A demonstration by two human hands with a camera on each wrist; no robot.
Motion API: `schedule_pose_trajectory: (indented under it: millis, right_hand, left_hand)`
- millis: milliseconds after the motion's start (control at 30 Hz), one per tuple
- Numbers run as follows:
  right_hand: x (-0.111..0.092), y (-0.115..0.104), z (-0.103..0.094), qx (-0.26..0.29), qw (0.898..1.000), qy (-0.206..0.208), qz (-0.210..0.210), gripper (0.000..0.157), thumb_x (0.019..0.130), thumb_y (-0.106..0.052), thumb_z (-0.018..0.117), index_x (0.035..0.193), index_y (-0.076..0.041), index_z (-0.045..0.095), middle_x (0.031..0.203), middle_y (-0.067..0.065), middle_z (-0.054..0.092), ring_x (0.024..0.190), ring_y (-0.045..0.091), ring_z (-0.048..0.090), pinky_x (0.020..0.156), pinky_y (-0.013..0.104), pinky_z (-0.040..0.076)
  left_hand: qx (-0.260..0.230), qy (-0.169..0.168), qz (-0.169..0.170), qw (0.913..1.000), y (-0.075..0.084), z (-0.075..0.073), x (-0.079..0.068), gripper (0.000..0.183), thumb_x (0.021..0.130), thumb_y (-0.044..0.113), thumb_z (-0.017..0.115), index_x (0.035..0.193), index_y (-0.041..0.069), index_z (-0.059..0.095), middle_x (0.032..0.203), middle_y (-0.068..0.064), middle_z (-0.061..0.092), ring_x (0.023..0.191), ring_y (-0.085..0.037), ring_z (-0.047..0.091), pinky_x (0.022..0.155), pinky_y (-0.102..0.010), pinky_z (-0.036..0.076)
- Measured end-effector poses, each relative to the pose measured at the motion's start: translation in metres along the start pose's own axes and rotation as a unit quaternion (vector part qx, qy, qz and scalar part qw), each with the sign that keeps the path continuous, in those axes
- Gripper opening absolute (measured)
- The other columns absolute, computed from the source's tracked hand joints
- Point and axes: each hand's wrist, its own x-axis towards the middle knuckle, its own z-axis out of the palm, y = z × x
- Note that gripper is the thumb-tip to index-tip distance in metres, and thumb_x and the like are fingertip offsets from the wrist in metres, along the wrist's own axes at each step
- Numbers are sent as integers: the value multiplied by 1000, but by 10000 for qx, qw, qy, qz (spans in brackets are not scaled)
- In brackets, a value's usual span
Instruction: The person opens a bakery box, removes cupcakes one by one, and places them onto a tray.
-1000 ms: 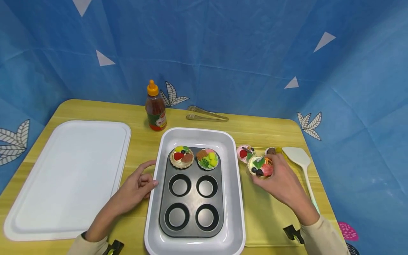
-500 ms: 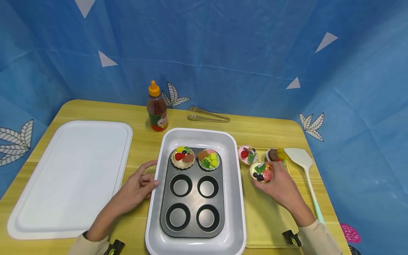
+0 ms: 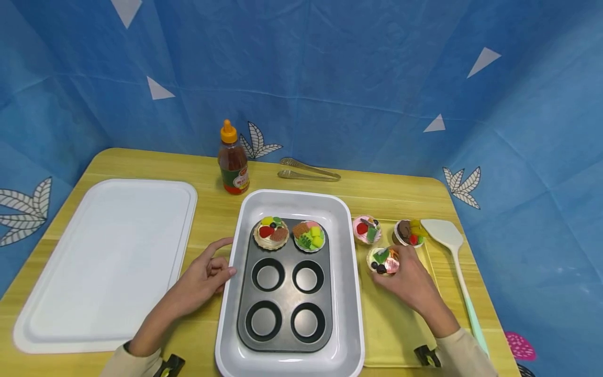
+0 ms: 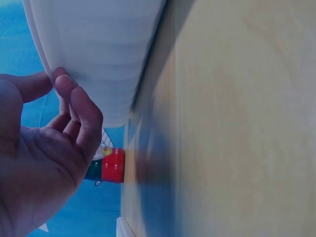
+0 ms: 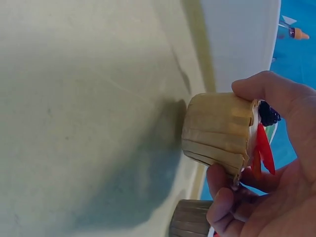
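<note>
My right hand [image 3: 409, 277] holds a fruit-topped cupcake [image 5: 217, 126] by its sides, thumb on one side and fingers on the other. Its brown paper cup hangs just above the yellow tray [image 3: 391, 335], casting a shadow. A pink cupcake [image 3: 367, 230] and a chocolate cupcake [image 3: 406, 233] stand behind it on that tray. With thumb and fingertips my left hand [image 3: 200, 280] pinches the left rim of the deep white tray [image 4: 98, 49]. Inside lies a dark muffin tin [image 3: 286, 327]; a cream cupcake [image 3: 270, 233] and a green-and-yellow cupcake [image 3: 309, 236] sit in its two far cups.
A flat white tray [image 3: 113, 262] lies at the left. Behind the deep tray are a sauce bottle [image 3: 233, 165] and metal tongs [image 3: 308, 170]. A white spatula [image 3: 454, 248] rests along the right edge, and a blue cloth [image 3: 301, 78] hangs behind.
My right hand has brought its cupcake slightly nearer to me and lower, uncovering the chocolate cupcake. My left hand keeps its place at the rim; the head view has shifted a little.
</note>
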Motion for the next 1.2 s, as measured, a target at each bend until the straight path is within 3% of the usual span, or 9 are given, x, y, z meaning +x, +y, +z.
schedule_pose_trajectory:
  millis: [400, 1200]
  right_hand:
    - [-2, 2, 8, 13, 9999, 56, 99, 67, 77, -33, 82, 122, 9, 54, 121, 26, 53, 98, 35, 58, 82, 52, 50]
    - [0, -2, 10, -12, 10000, 22, 48, 73, 78, -35, 82, 126, 12, 51, 120, 27, 50, 96, 34, 59, 82, 50, 51]
  left_hand:
    - [-33, -98, 67, 9999, 1, 1, 0, 58, 100, 13, 62, 150, 8, 32, 71, -4, 58, 57, -25, 53, 54, -27, 46]
    - [-6, -2, 155, 9999, -1, 0, -1, 58, 100, 13, 62, 150, 9, 33, 69, -3, 58, 55, -21, 53, 54, -27, 46]
